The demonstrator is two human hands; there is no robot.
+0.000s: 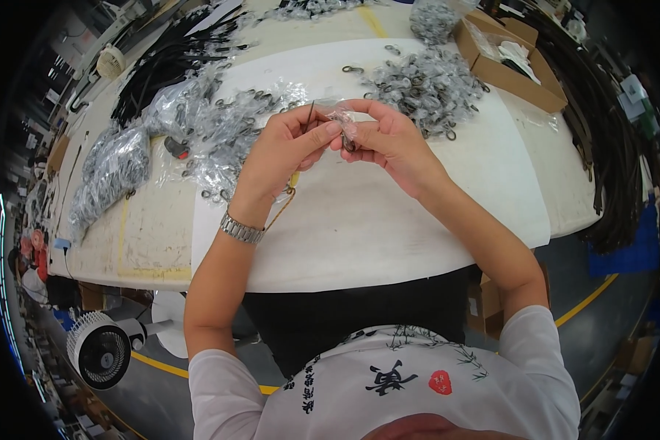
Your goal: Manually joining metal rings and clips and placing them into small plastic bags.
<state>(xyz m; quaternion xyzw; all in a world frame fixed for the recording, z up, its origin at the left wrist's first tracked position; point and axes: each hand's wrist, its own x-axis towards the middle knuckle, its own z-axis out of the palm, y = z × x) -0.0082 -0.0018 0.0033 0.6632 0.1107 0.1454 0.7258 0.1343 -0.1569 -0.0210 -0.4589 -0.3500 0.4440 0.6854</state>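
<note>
Both hands pinch one small clear wrapper [342, 117] w/ dark metal clip: left hand [286, 150], right hand [389, 139]. Risk: slippery film lets clip drop onto desk [359, 220].

A small clear plastic wrapper [342, 117] sits crumpled just above centre frame, pinched between both hands' fingertips and held up off the white tabletop. Inside it, a dark metal clasp [348, 143] hangs down from the wrapper's lower edge, mostly hidden; its exact shape can't be made out.
</note>
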